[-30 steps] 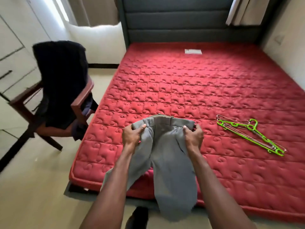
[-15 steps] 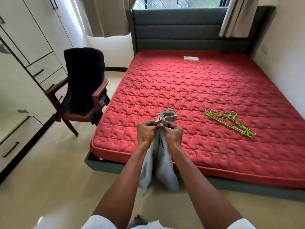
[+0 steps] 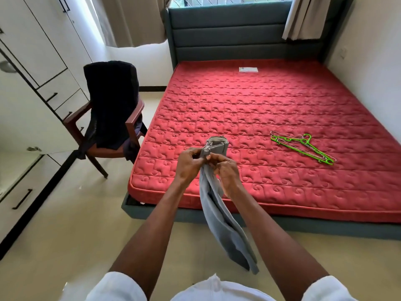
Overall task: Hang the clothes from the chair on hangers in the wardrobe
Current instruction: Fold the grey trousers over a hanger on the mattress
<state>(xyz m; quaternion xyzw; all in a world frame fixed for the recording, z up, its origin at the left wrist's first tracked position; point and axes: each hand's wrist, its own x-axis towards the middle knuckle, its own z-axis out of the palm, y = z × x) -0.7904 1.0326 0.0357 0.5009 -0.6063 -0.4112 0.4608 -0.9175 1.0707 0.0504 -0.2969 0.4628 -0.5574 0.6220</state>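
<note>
Red quilted mattress point(image 3: 260, 118) fills a bed with a grey headboard point(image 3: 227, 38), a window and curtains behind it. Both hands meet in front of the mattress's near left corner. The left hand point(image 3: 188, 164) and right hand point(image 3: 226, 174) have their fingers curled, pinching the waistband of grey trousers point(image 3: 223, 224); the legs hang down together, twisted, between the forearms. Hangers point(image 3: 301, 146), green plastic and thin wire, lie in a small pile on the mattress to the right, well apart from the hands. Left of the bed stands a wooden chair point(image 3: 134, 120) draped with dark clothes point(image 3: 110, 101). White wardrobe point(image 3: 32, 51) doors and drawers line the left wall.
</note>
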